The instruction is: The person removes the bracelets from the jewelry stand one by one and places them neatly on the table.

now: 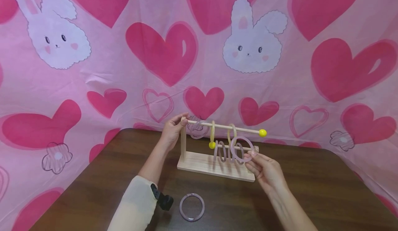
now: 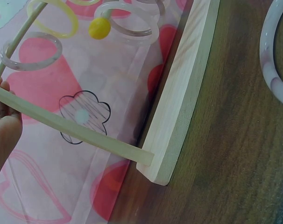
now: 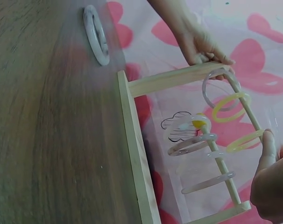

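A pale wooden bangle stand (image 1: 214,168) has an upper and a lower rod, each tipped with a yellow ball (image 1: 262,132). My left hand (image 1: 171,131) grips the top of its left post (image 2: 76,128), where the upper rod begins. With thumb and fingers my right hand (image 1: 268,168) pinches a translucent lilac bangle (image 1: 242,138), held upright before the stand's right side. On the upper rod hang a pale lilac bangle (image 3: 205,91) and two yellow bangles (image 1: 212,134). Several lilac and brownish bangles (image 3: 193,148) hang on the lower rod, partly overlapped by the held one.
Another lilac bangle (image 1: 192,220) lies flat on the dark wooden table (image 1: 311,186), in front of the stand. Behind the table hangs a pink cloth (image 1: 208,75) with hearts and rabbits. A black strap device (image 1: 163,198) sits at the left sleeve.
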### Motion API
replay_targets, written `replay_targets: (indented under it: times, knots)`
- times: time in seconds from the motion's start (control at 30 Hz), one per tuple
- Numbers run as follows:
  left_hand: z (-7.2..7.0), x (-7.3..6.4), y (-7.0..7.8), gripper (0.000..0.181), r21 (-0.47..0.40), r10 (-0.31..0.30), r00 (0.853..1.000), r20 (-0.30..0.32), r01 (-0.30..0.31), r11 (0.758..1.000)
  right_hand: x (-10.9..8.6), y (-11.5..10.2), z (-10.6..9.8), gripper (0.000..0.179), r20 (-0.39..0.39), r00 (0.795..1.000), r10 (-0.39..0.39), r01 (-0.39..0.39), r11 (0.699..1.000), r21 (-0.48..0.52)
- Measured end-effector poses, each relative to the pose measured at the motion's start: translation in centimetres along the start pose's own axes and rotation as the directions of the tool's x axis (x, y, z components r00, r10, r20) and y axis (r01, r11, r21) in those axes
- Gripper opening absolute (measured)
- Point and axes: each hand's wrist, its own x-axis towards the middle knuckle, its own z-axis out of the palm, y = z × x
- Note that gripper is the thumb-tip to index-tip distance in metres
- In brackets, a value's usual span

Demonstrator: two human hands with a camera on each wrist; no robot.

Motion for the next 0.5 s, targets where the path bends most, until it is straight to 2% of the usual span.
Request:
replay_targets:
  times: [0.23,0.5]
  knots:
    - [-0.02,0.04,-0.03,0.045,0.004,0.004,1.0,0.004,-0.004,1.0,0.17,0.4,-0.1,0.029,-0.006,0.997,0.08,-0.08,0.995,-0.054]
    - [0.1,0.03,0.14,0.044,0.022,-0.016,1.0,-0.016,0.016,1.0,0.06,0.59,-0.33,0.031,0.047,0.983,0.175,-0.17,0.982,-0.086]
